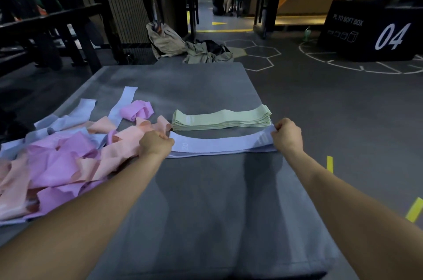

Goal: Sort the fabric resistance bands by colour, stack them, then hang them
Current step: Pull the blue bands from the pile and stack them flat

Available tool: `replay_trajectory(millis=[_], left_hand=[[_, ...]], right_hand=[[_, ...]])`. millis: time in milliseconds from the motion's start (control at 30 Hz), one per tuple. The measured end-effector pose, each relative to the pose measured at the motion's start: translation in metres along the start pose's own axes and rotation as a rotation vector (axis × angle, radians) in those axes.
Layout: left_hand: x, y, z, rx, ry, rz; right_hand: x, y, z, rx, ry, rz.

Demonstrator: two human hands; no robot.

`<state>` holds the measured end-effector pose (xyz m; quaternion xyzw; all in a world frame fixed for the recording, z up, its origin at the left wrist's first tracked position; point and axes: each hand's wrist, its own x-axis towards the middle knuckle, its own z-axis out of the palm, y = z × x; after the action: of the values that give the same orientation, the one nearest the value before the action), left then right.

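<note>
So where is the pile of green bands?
In the head view, the stack of green bands lies flat on the grey mat, right of centre, just beyond the lilac band stretched between both hands, with the unsorted pile to its left.

A mat point(206, 199) lies on the floor point(343, 108), running from 6 o'clock towards 12. On it, at 9 o'clock, lies a loose heap of bands point(57, 160). A neat stack point(220, 119) sits at centre, toward 12 o'clock. Just before it, on the 6 o'clock side, a single band point(219, 143) lies stretched crosswise over a thin pile, the left hand point(155, 144) at its 9 o'clock end, the right hand point(287, 135) at its 3 o'clock end. Behind the mat at 12 o'clock lie bags point(183, 47); a box point(370, 30) stands at 2 o'clock.
</note>
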<state>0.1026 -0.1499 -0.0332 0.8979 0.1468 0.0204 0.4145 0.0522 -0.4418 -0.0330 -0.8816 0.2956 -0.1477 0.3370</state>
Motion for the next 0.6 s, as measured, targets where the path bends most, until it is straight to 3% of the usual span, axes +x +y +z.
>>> replay_trajectory(millis=[267,367,467,600], left_hand=[[0.004,-0.007,0.005,0.103,-0.017,0.086],[0.010,-0.013,0.004,0.117,0.022,0.141],[0.018,-0.020,0.001,0.072,-0.023,0.330],[0.026,-0.026,-0.006,0.109,-0.301,0.415]], right_hand=[[-0.002,0.006,0.005,-0.066,0.001,-0.042],[-0.004,0.006,0.008,-0.220,0.050,-0.145],[-0.008,-0.005,0.013,-0.314,0.084,-0.339],[-0.024,-0.034,0.033,-0.208,-0.265,-0.568]])
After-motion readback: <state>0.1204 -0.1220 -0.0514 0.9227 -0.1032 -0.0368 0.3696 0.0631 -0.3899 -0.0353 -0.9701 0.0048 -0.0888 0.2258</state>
